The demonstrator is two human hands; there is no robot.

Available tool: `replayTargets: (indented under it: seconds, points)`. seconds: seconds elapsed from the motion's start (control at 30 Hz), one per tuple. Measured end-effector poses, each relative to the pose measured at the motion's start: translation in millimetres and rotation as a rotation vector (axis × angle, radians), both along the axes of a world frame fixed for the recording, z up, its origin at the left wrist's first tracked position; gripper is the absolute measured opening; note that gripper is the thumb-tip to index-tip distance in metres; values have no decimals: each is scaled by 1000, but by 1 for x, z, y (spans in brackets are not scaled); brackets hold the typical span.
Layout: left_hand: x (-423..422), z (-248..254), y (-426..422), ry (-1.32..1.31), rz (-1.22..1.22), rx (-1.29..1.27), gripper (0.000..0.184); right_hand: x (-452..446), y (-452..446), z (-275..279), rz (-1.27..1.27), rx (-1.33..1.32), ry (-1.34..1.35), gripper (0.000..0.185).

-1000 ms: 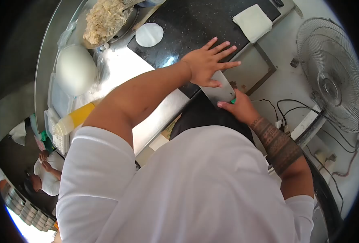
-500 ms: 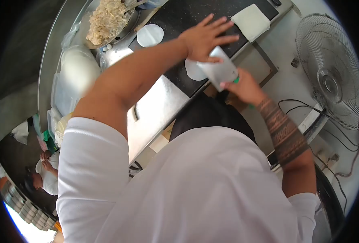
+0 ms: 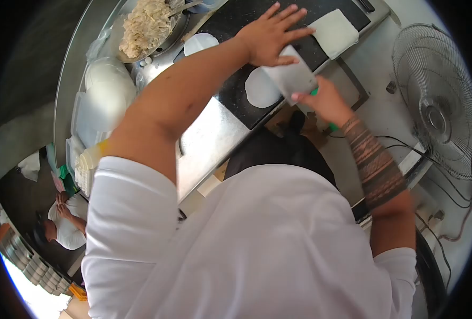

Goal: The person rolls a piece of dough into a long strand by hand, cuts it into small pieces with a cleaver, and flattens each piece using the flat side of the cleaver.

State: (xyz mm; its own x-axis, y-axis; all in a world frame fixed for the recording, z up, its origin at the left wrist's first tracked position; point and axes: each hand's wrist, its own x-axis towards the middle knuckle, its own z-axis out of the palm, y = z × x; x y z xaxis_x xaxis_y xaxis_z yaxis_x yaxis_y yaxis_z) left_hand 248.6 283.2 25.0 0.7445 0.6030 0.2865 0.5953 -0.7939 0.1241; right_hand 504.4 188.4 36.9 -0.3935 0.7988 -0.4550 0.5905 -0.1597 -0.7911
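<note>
My right hand (image 3: 327, 100) grips a wide-bladed cleaver (image 3: 293, 77) with a green handle, its blade lying low over the black board (image 3: 236, 103). A thin round dough wrapper (image 3: 261, 87) lies on the board, partly covered by the blade. Above the blade, my left hand (image 3: 270, 37) has its fingers spread, its thumb at the cleaver's upper part; whether the palm presses on the metal I cannot tell. A second pale round (image 3: 201, 42) rests farther left, partly behind my left forearm. A folded white cloth (image 3: 334, 33) sits at the board's right end.
A metal bowl (image 3: 180, 34) of chunky filling (image 3: 143, 29) stands at the upper left. Beside my left arm are a large white dough mass (image 3: 107, 87) and plastic containers. A floor fan (image 3: 435, 106) with cables stands right. Another person (image 3: 65, 223) is at the far left.
The cleaver has shifted slightly up and right, and more of the round wrapper shows beside it. My left hand stays spread above the blade. The whole view has shifted slightly.
</note>
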Motion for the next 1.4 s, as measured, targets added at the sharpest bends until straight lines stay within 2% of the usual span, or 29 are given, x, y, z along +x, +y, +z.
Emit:
replayTargets:
  seconds: [0.03,0.1,0.17,0.27,0.33,0.4,0.5,0.57,0.6,0.7,0.77,0.83,0.9,0.93,1.03,1.07,1.17,1.27,1.37,1.4]
  points:
    - [-5,-1,-8,-3,-30,-6,86,-2,-16,-12,-38,-20,95,60]
    - [-12,-17,-46,60,-35,-127,86,-2,-49,-37,55,-73,83,66]
    - [2,-30,-80,43,-41,-240,84,9,-78,-41,50,-104,18,67]
    - [29,-29,-59,-10,-44,-209,82,28,-61,-39,39,-57,-48,67]
    - [43,-27,-34,63,24,-130,81,40,-29,-33,22,-62,3,67]
    - [41,-35,-5,77,96,-64,80,44,8,-33,73,39,-5,67]
    - [25,-32,9,35,286,251,63,38,53,-17,224,225,-193,66]
    - [16,-15,7,-173,422,-84,80,29,66,-5,244,323,-349,66]
    - [13,-9,2,-275,487,-258,89,29,59,2,256,271,-339,69]
    - [7,5,-12,-150,787,-591,48,48,9,-1,176,24,-289,62]
    - [0,5,-26,66,559,-936,47,71,-30,-1,191,6,-240,60]
    - [19,45,-60,204,716,-1334,50,89,-57,8,271,-60,-308,58]
    - [8,19,-91,75,679,-846,47,98,-58,17,301,-74,-347,57]
    - [4,21,-100,4,756,-839,33,100,-57,24,296,-67,-348,56]
    - [-15,-5,-124,-386,888,-652,24,110,-36,7,168,72,-216,54]
    - [-12,10,-129,-469,988,-785,27,109,-24,-5,108,134,-151,54]
    - [-14,-1,-135,-776,1130,-955,29,67,8,-21,35,203,-125,54]
    - [-6,7,-143,-847,1117,-864,32,4,3,-25,63,180,-170,59]
    - [-2,12,-151,-766,1046,-728,31,-30,-45,-44,152,95,-155,68]
    - [2,36,-153,-726,1045,-719,31,-30,-58,-31,229,63,-166,72]
